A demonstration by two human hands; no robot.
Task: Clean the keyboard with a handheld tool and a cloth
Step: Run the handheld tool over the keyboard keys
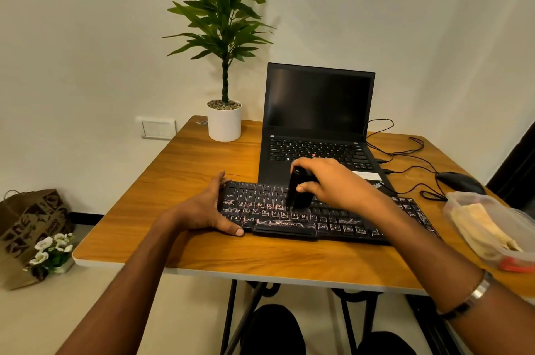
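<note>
The left hand (208, 211) clamps the keyboard (341, 217) by its left end, thumb and fingers around the edge, likely steadying it. At frame centre, the right hand (330, 182) grips a black handheld tool (298, 191), tip down on the keys.

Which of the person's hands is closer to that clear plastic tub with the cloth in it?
Right. The right hand holds the black tool over the keyboard middle, nearer the tub at the table's right edge. The left hand grips the keyboard's far left end.
</note>
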